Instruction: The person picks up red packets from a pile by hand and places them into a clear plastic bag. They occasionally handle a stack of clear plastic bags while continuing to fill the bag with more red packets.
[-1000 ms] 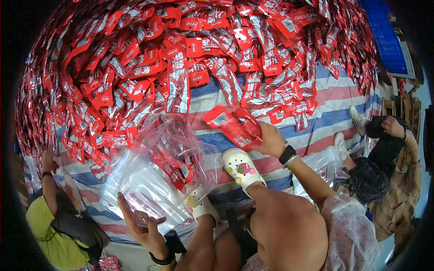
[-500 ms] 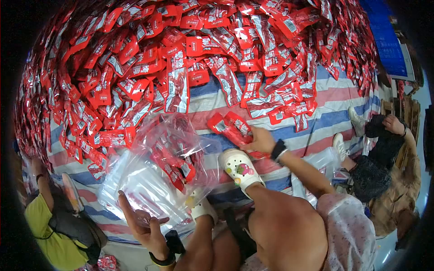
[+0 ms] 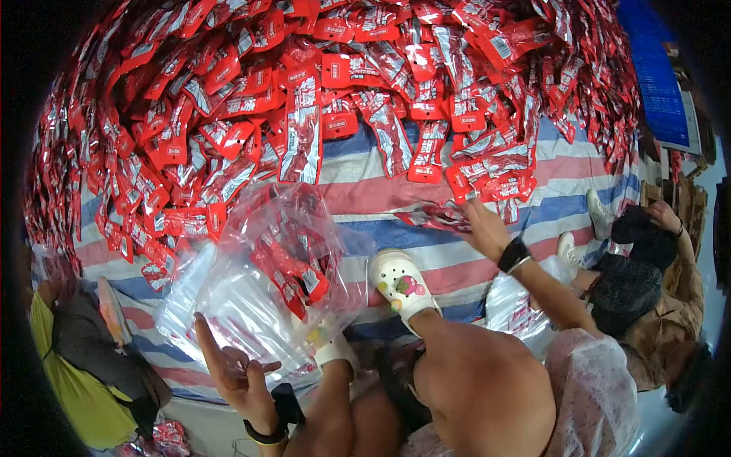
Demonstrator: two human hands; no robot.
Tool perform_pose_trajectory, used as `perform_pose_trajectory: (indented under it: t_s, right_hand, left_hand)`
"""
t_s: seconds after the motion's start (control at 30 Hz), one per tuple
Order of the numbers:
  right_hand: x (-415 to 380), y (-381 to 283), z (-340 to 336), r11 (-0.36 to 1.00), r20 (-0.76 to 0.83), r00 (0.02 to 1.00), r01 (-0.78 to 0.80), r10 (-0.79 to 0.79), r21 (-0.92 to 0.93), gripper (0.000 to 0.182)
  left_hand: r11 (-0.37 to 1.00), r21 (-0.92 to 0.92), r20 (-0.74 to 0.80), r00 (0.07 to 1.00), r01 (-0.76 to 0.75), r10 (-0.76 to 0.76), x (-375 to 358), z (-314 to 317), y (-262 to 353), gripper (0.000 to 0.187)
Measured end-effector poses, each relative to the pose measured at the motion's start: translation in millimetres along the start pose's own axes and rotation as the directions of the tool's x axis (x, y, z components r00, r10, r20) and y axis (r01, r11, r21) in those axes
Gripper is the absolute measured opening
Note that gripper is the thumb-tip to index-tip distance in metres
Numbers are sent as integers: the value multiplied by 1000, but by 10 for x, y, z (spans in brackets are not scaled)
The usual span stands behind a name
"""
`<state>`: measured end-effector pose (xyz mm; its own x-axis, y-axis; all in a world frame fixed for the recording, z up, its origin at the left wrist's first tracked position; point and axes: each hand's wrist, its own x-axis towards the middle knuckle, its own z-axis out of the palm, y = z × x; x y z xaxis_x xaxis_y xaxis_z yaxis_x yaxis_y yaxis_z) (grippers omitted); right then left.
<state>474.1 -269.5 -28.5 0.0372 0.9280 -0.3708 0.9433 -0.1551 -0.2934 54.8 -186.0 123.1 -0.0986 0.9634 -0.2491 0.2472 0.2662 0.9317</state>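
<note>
Our right hand [image 3: 481, 223] grips red packets [image 3: 438, 216] beside the clear bag [image 3: 251, 297]; our left hand [image 3: 232, 369], open, should spread the bag's mouth wide.

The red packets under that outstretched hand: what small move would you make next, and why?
Probably close the right hand on the red packets it is pressing on the striped sheet, then lift them. The clear bag lies beside the open left hand, already with some packets inside, so the bunch likely belongs there.
</note>
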Motion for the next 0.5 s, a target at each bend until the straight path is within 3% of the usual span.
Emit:
perform_pose_trajectory:
  t_s: [0.07,0.1,0.17,0.2,0.27,0.33,0.37,0.4,0.43,0.5]
  right_hand:
    - [-34,-206,219,969,-193,967,-122,164,214,54]
    - [-20,-211,324,969,-200,968,-107,153,225,54]
    - [88,-140,458,983,38,988,-154,151,97,58]
    - [186,-141,363,921,173,955,-279,239,271,61]
    - [456,-180,35,942,158,980,-161,118,294,64]
    - [1003,-317,-296,979,2,979,203,-203,25,62]
    - [1350,-663,-686,981,202,961,191,-191,16,58]
    - [1679,-847,-810,922,170,920,372,-352,-104,52]
    - [1952,-1041,-883,779,93,816,574,-571,-251,44]
    - [2561,-1469,-907,580,182,657,740,-732,-342,33]
  left_hand:
    - [1000,-22,45,999,-10,11,8,-7,-2,85]
    - [999,-52,60,998,8,-5,13,-18,-15,86]
    - [999,-37,83,997,-8,11,17,-27,24,87]
    - [1000,-6,92,996,-14,14,5,-60,5,87]
    - [999,-28,66,998,25,-23,3,-119,-31,86]
    - [1000,-13,25,1000,14,-13,-3,-200,-103,84]
    - [1000,-3,26,999,26,-26,-17,-222,-123,84]
    - [1000,2,-8,1000,28,-28,-5,-234,-142,84]
    - [1000,4,-46,999,24,-23,25,-236,-163,83]
    - [1000,14,-84,996,27,-26,55,-258,-191,82]
